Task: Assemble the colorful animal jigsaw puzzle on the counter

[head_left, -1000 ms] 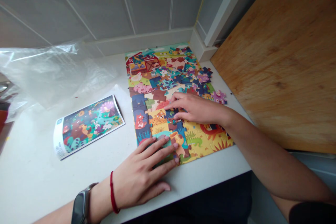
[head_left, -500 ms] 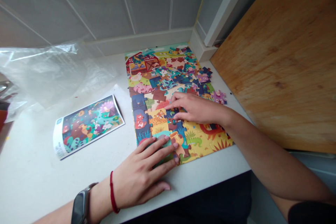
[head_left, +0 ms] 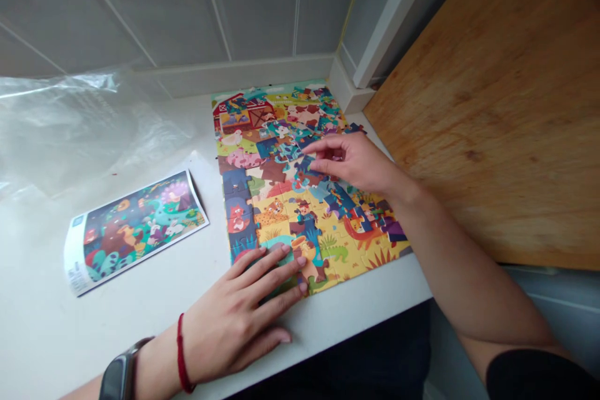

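Observation:
My left hand lies flat, fingers spread, over the near-left corner of a colourful jigsaw puzzle board. Its fingertips touch the joined pieces beside a brown bear figure. Above the middle of the board, my right hand pinches a dark blue puzzle piece between thumb and fingers, which partly cover it. Joined pieces make a dark blue strip down the board's left side. Loose pieces lie scattered across the middle, the far half and the right side, some overlapping.
A curled picture sheet rests on the white table left of the board. Behind it spreads a clear plastic bag. Grey wall tiles stand at the back, and a wooden panel rises on the right.
My right hand has moved from the middle of the board to farther back, uncovering pieces there. My left hand stays on the same corner. The view has shifted slightly.

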Available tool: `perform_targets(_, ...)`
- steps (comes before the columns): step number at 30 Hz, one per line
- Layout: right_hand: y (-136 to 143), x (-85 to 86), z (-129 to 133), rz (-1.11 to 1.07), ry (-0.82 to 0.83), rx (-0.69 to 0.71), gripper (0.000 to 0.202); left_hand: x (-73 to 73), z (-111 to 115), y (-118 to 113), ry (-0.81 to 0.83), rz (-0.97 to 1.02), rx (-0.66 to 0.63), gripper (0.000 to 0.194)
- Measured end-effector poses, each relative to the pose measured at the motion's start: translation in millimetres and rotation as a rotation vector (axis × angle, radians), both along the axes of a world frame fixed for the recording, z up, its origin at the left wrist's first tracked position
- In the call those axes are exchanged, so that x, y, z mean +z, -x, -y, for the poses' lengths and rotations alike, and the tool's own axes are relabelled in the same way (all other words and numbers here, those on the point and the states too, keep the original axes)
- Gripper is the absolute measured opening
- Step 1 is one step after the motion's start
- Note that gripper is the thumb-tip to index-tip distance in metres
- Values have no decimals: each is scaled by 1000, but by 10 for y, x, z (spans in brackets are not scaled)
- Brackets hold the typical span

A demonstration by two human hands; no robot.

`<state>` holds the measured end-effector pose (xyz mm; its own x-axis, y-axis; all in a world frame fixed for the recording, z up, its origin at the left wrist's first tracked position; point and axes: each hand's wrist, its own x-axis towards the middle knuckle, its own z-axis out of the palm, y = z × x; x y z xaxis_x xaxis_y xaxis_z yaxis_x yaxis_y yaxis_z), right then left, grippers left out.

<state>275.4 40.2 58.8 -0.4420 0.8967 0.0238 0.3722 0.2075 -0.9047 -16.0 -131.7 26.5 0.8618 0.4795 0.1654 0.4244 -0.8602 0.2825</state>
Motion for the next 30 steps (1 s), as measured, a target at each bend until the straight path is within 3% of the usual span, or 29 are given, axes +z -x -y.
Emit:
perform_targets(3,-106,-63,-117,-123,8,-166,30,-7,4,-10,-13,16,2,50)
perform_targets(18,-344,-151,-375,-529,-30,-642,47,-8,23,-47,-84,-34,44,58)
perform_targets(22,-347,-177,-392,-523,-13,-659,44,-10,29,-52,-96,-27,62,57)
perform_targets(30,-242,-251,-326,-264,53,-526,40,-18,42,-44,-111,-39,67,58)
